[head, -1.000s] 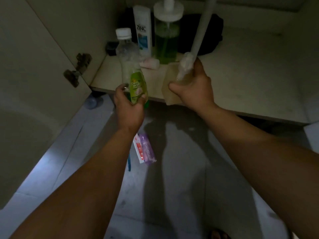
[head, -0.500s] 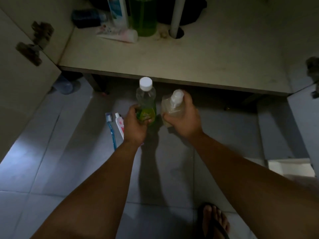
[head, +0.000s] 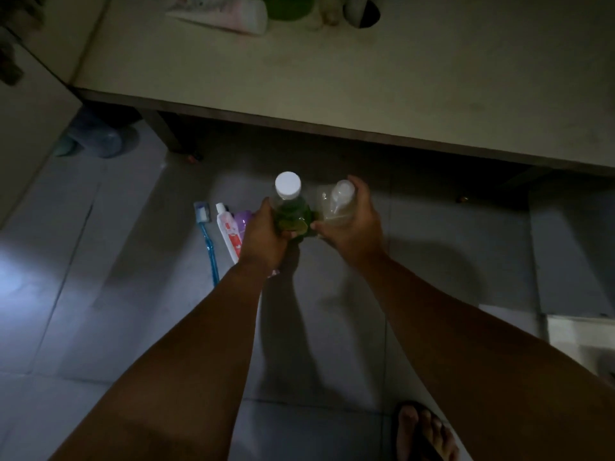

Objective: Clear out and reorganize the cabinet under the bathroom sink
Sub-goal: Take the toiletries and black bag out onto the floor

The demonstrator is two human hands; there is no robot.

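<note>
Clearing looks partway done: the left hand (head: 266,237) grips a clear plastic white-capped bottle of green liquid (head: 289,207) and the right hand (head: 352,227) a translucent pump bottle (head: 336,204) over the grey tiled floor (head: 100,294), while a pink tube (head: 226,13) remains on the beige cabinet shelf (head: 366,88)
</note>
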